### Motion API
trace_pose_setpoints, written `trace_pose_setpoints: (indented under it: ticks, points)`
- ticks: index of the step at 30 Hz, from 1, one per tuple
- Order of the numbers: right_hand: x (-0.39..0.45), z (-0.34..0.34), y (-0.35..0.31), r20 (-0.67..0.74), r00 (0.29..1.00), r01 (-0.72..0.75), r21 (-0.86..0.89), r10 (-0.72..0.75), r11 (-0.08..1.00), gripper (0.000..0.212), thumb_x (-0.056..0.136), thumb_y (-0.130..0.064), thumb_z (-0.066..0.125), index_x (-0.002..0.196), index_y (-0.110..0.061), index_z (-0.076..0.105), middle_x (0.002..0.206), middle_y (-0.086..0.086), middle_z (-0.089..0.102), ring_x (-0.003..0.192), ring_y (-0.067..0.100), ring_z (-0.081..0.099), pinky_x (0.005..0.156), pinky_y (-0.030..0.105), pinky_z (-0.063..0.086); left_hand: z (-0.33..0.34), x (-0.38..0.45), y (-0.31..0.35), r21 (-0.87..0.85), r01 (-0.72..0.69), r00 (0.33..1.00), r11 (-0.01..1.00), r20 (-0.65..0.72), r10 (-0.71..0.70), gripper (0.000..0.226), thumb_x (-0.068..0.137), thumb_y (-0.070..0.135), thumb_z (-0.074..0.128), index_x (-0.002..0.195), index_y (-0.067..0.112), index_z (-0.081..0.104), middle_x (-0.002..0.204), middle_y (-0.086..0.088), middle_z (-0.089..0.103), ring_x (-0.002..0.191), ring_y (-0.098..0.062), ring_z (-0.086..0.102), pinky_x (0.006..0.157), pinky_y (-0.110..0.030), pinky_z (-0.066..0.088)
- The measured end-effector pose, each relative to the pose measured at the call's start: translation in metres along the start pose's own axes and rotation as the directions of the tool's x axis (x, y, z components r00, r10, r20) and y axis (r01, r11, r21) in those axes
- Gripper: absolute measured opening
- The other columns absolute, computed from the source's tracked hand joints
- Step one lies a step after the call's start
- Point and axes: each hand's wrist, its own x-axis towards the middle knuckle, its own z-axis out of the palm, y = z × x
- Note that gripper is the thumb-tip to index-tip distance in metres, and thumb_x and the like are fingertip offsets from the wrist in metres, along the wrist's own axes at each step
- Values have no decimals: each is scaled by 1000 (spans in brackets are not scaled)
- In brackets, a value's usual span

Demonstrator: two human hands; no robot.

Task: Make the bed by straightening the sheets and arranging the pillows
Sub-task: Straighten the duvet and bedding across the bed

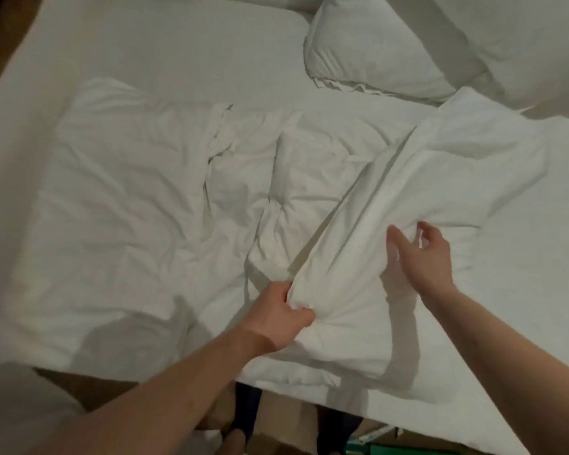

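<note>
Duvet [184, 198]: rumpled across bed [178, 37], folded flap toward my near edge. My left hand [276, 311] grips the fold; my right hand [421, 257] pinches its upper layer. Pillows [385, 54]: far right corner. Risk: uneven pull twists the flap, dragging it off.

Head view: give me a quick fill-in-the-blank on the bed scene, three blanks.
1. The left hand grips a bunched fold of the white ____.
2. The pillows lie at the upper ____ of the view.
3. The right hand has its fingers on the ____ fold as the left.

Missing words: duvet; right; same
</note>
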Motion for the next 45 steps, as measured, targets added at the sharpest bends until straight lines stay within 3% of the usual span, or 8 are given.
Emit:
trace_pose_setpoints:
  ticks: [5,11,17,21,26,34,38,45]
  points:
    - [-2,33,-42,41,999,-19,-99,23,995,120,73,-64,81,162,-14,18,165,12,19,150,31,31,121,42,30,-23,-59,-76,11,339,928,941,160,-337,35,67,10,87,96,21,73,93,10,76,91,-7,70,72,-19,54]
    - [-21,94,-26,237,971,70,-211,-19,975,71,84,-11,61,153,-14,43,154,11,44,134,32,54,113,39,44,-42,-60,-100,522,307,834,796,255,-489,53,75,42,84,121,30,60,111,16,64,101,-6,63,88,-22,48]
    - [-22,83,-41,265,945,184,51,-191,982,56,88,-7,51,141,-22,61,134,-1,65,95,14,74,71,24,62,-101,21,-43,397,199,978,896,-15,-210,35,81,31,81,115,26,71,112,6,71,107,-14,66,98,-27,50]
    - [-43,77,-61,354,822,418,159,-447,894,50,88,-1,47,117,-27,78,146,-16,52,132,-2,52,100,15,47,-120,77,7,89,98,939,991,-339,-62,12,80,32,76,89,25,76,95,4,76,96,-17,71,89,-34,57]
    - [-35,82,-5,525,781,444,-87,-338,892,53,82,4,58,122,-28,70,152,-5,49,111,16,64,108,41,47,-99,131,35,34,98,961,995,-261,-86,30,83,44,73,101,20,76,97,2,74,94,-19,71,94,-42,58]
    - [-36,69,41,420,843,338,73,-336,938,48,85,3,63,116,-34,71,146,-23,49,98,6,67,89,26,55,-7,196,80,119,100,983,988,-168,-79,97,77,68,72,152,16,40,149,-1,51,133,-25,53,105,-34,44]
    - [-41,53,46,153,896,423,-4,-417,906,45,86,-6,67,121,-34,65,150,-21,33,111,5,60,83,26,56,10,212,87,267,39,969,963,-245,29,58,87,46,69,136,17,58,132,-5,65,116,-28,63,97,-34,52]
    - [-33,12,28,-20,935,347,-153,-354,925,69,90,-18,70,151,-30,42,164,-12,19,149,18,26,115,32,29,-70,145,116,200,-394,605,897,-678,417,35,91,35,63,102,1,66,100,-15,71,98,-34,65,85,-41,50]
